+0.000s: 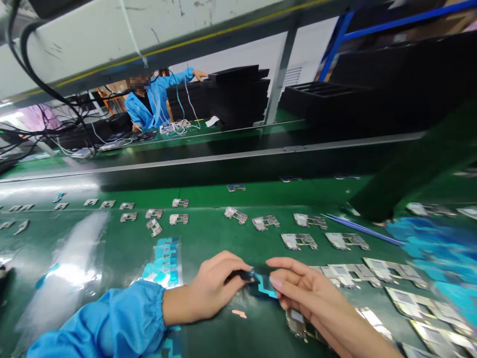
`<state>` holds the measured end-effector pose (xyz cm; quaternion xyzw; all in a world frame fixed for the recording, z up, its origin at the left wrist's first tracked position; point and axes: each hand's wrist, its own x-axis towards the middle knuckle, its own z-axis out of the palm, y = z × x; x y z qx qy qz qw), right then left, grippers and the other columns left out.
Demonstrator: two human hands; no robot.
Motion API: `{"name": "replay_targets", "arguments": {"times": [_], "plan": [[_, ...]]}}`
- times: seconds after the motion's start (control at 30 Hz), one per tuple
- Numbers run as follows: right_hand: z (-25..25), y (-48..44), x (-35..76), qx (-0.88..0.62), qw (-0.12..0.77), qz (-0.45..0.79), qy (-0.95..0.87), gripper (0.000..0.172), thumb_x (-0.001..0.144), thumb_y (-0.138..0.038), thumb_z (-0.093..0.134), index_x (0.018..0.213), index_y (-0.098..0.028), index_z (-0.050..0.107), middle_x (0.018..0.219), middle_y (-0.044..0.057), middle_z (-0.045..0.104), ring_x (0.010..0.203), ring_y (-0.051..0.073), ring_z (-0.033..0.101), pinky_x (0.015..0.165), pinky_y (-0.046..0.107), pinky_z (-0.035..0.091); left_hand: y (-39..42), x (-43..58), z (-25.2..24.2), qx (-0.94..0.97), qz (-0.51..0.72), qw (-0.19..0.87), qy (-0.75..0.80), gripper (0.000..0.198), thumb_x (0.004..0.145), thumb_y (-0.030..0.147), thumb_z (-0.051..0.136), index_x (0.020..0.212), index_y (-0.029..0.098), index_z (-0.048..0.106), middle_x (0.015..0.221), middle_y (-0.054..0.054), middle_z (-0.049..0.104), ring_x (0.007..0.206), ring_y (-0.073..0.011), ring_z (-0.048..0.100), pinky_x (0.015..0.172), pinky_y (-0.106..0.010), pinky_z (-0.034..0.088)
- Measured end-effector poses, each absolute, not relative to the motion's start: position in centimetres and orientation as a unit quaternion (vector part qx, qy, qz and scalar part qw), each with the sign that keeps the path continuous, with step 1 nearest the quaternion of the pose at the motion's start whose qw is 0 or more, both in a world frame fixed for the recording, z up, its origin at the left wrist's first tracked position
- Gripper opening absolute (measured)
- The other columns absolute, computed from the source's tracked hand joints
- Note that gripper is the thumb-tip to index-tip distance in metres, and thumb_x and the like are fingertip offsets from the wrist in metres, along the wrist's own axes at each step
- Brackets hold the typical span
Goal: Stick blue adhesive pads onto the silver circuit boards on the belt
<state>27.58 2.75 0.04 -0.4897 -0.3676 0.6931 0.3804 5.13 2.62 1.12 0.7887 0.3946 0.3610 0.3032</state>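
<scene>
In front of me, my left hand pinches a small dark flat piece between thumb and fingers; its kind is mostly hidden. A blue film piece with a stepped outline stretches from it to my right hand, whose thumb and fingertips are closed on its far end. Below my hands, a small pinkish-tan strip lies on the green work surface. A circuit board sits under my right hand, partly covered by it. Beside my left forearm is a clear sheet bearing blue film pieces.
Several circuit boards lie at right, others in rows across the back. Purple-blue tweezers rest near a heap of blue film. Behind a shelf bar, a person in a blue jacket reaches toward stacked black trays.
</scene>
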Motion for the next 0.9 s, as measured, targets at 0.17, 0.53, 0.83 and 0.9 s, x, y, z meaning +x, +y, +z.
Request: {"name": "replay_targets", "arguments": {"times": [0.17,0.53,0.83,0.9], "plan": [[-1.4,3.6,29.0,-0.557,0.400,0.583,-0.435,0.052,0.063,-0.056,0.088,0.101,-0.022,0.077,0.081,0.007,0.076,0.071,0.021,0.070,0.068,0.032,0.060,5.0,3.3,2.8,0.890,0.215,0.240,0.322,0.038,0.101,0.020,0.050,0.138,0.017,0.060,0.119,-0.016,0.069,0.109,-0.0258,0.067,0.097,-0.037,0.055],[0.0,4.1,29.0,-0.499,0.400,0.583,-0.501,0.043,0.080,-0.066,0.072,0.085,-0.023,0.069,0.078,0.002,0.069,0.076,0.020,0.070,0.073,0.028,0.057,13.6,-8.9,5.3,0.805,-0.002,0.065,0.590,0.044,0.066,0.030,0.091,0.107,0.021,0.077,0.108,-0.014,0.068,0.115,-0.0407,0.057,0.100,-0.056,0.045],[1.0,4.8,29.3,-0.515,0.433,0.641,-0.371,0.048,0.058,-0.056,0.093,0.085,-0.018,0.078,0.083,0.005,0.075,0.069,0.017,0.070,0.070,0.026,0.060,14.3,-11.9,4.9,0.790,0.069,0.176,0.584,0.029,0.072,0.030,0.081,0.100,0.022,0.078,0.107,-0.008,0.072,0.108,-0.0281,0.065,0.099,-0.037,0.049],[1.5,4.6,29.4,-0.495,0.434,0.657,-0.369,0.045,0.059,-0.049,0.095,0.087,-0.018,0.079,0.081,0.006,0.076,0.067,0.016,0.070,0.068,0.026,0.060,14.0,-11.3,4.9,0.782,0.116,0.206,0.577,0.028,0.072,0.031,0.079,0.097,0.018,0.076,0.102,-0.008,0.073,0.097,-0.0267,0.068,0.091,-0.037,0.053]]}}
